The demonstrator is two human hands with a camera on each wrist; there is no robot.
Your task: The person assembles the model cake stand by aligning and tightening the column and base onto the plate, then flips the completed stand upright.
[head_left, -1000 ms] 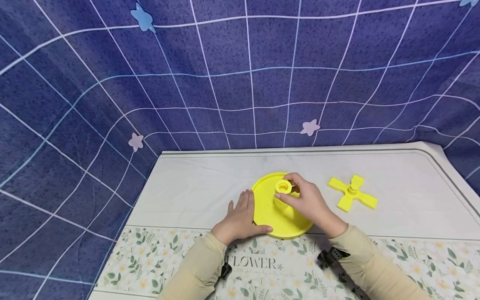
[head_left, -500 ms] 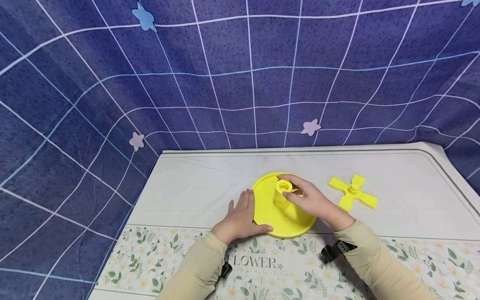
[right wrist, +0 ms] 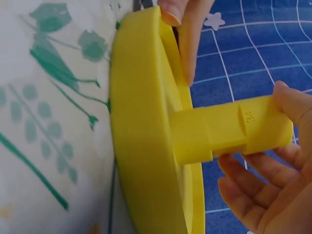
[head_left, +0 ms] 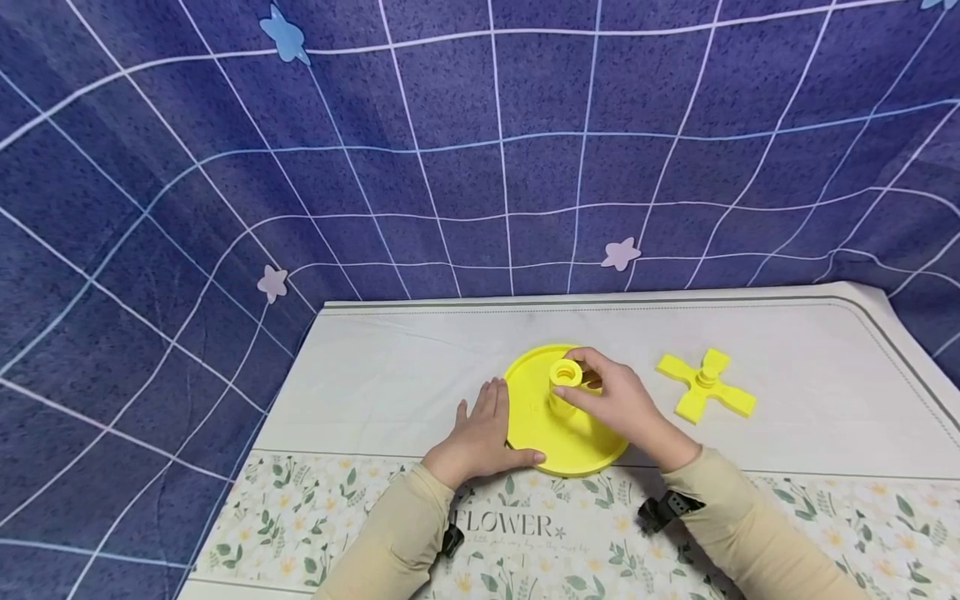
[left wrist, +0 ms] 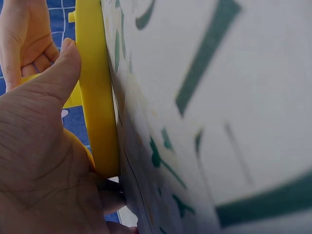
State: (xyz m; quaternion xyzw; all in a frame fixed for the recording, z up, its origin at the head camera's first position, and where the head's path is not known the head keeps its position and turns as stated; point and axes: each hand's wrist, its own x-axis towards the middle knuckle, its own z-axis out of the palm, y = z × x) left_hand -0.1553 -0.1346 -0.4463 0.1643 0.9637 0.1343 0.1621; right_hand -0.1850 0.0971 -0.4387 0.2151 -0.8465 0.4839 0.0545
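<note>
Item: yellow disc point(head_left: 543, 433) with upright tube point(head_left: 566, 377), being joined at centre of table point(head_left: 390, 375).

Left hand point(head_left: 480, 437) lay flat, fingers straight, thumb pressing the disc's near rim to steady it. Right hand point(head_left: 618, 404) gripped the tube's top, fingers curled round it. Step judged: seating or twisting the tube on its hub. Next move would call for a firm disc and a square, upright tube. Cross piece point(head_left: 705, 385) lay apart, right.

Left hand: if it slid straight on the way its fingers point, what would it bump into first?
Probably nothing on the table. The left hand rests against the round yellow plastic disc, fingers pointing toward the table's far edge. The white tablecloth ahead looks bare up to the blue grid-patterned cloth backdrop, though depth is hard to judge.
</note>
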